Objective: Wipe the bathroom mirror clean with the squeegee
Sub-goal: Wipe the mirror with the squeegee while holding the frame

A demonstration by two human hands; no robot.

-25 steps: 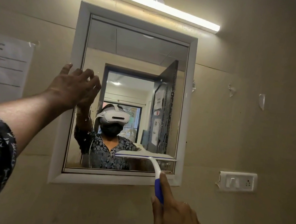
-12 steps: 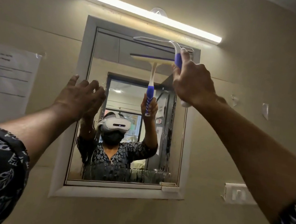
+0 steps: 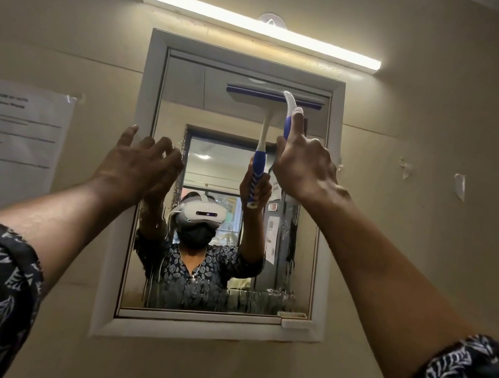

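Note:
A white-framed bathroom mirror (image 3: 219, 111) hangs on the beige wall. My right hand (image 3: 304, 167) grips the blue and white handle of the squeegee (image 3: 289, 113), index finger stretched up along it. The blade lies against the glass near the mirror's top right, and its reflection shows as a white bar with a blue strip. My left hand (image 3: 141, 163) rests with spread, slightly bent fingers on the mirror's left frame edge at mid height. Water streaks and droplets cover the lower glass and the strip beside my left hand.
A lit tube light (image 3: 259, 25) runs along the wall above the mirror. A printed paper sheet (image 3: 16, 139) is taped to the wall on the left. Tape scraps (image 3: 459, 186) stick to the wall on the right. A small white catch (image 3: 294, 323) sits on the bottom right frame.
My right hand lifted the squeegee from the mirror's bottom right to the top, then drew it slightly down. My left hand stayed on the left frame.

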